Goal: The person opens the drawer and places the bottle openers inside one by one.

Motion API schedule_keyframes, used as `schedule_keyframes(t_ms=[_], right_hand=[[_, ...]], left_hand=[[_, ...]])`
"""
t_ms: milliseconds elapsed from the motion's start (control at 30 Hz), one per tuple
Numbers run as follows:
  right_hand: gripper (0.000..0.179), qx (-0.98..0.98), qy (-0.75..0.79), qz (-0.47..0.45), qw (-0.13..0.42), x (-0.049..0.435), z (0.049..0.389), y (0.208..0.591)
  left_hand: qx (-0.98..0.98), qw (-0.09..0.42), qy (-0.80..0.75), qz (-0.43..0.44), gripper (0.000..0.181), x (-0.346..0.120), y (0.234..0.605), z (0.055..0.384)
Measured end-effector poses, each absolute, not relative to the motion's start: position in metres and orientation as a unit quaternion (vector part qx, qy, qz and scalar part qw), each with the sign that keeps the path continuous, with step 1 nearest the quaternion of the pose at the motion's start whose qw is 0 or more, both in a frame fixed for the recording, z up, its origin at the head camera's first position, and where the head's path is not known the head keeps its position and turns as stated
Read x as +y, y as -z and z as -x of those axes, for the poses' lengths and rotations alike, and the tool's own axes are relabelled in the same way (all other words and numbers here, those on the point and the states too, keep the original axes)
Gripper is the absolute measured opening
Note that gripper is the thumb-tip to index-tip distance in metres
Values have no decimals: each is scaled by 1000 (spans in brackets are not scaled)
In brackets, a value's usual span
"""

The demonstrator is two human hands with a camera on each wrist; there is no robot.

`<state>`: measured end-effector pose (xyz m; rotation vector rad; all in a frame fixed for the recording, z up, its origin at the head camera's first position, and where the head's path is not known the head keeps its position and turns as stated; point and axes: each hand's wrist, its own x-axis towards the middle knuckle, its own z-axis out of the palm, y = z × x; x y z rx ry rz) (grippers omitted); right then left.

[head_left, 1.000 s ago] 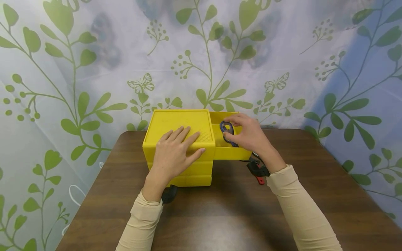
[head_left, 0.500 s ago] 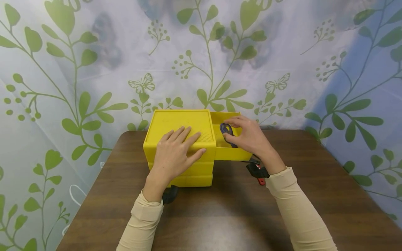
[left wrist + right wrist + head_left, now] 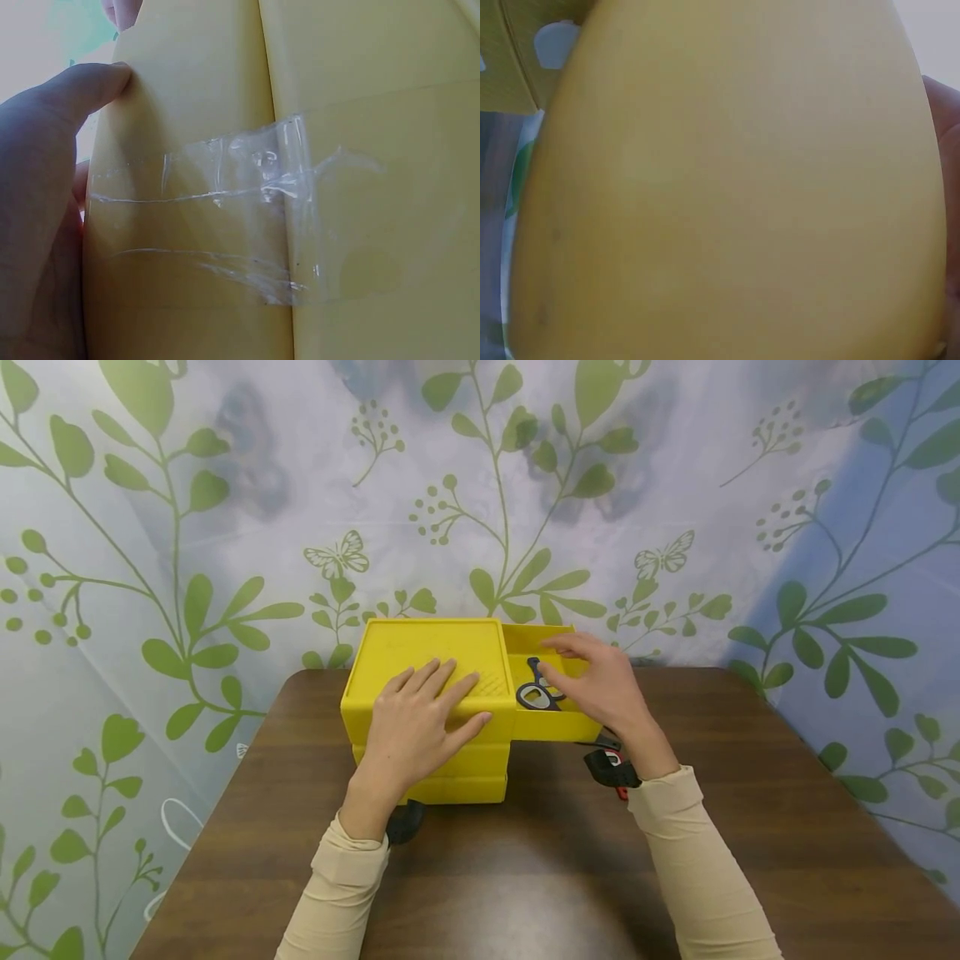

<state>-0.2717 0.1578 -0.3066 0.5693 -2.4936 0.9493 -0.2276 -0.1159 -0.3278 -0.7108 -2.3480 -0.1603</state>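
A yellow drawer unit (image 3: 427,652) stands on the table. Its top drawer (image 3: 555,727) is pulled out to the right. My left hand (image 3: 412,727) rests flat on the unit's top near the front edge, fingers spread. In the left wrist view, its thumb (image 3: 97,82) lies against the yellow side. Inside the drawer lies a dark blue and grey tool with ring-like loops (image 3: 535,697), partly hidden by my right hand (image 3: 600,681). That hand hovers over the drawer, thumb and fingers apart with nothing between them. The drawer's wall (image 3: 735,180) fills most of the right wrist view.
Under my right wrist, a red and black item (image 3: 622,792) lies on the brown wooden table (image 3: 480,877), mostly hidden. A leaf-patterned cloth (image 3: 450,527) hangs behind the table. A white cable (image 3: 180,814) shows at the left.
My right hand has let go of the blue looped tool, which now lies lower in the drawer. The thumb and fingers have parted. My left hand has stayed in place.
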Motion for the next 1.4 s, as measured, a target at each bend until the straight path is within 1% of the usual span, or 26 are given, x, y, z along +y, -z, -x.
schedule_keyframes(t_ms=[367,500,767,967,1100,1300,1400], right_hand=[[35,-860,-390,-193,266,162,271,314],[36,-857,-401,-180,270,164,269,320],[44,-855,-407,-153,282,170,265,325],[49,-854,-418,-140,276,175,264,329],[54,-861,-424,-128,250,178,264,328],[73,-890,-426,-82,138,185,256,322],[82,-902,-416,-65,99,188,251,317]], left_hand=[[-905,323,64,270,55,-116,327,229],[-906,320,63,270,55,-116,327,229],[-905,323,65,270,54,-117,327,229],[-901,328,68,275,54,-116,326,230],[-901,329,69,274,54,-116,325,231],[-904,324,65,271,54,-117,326,231],[-905,323,65,270,54,-117,326,230]])
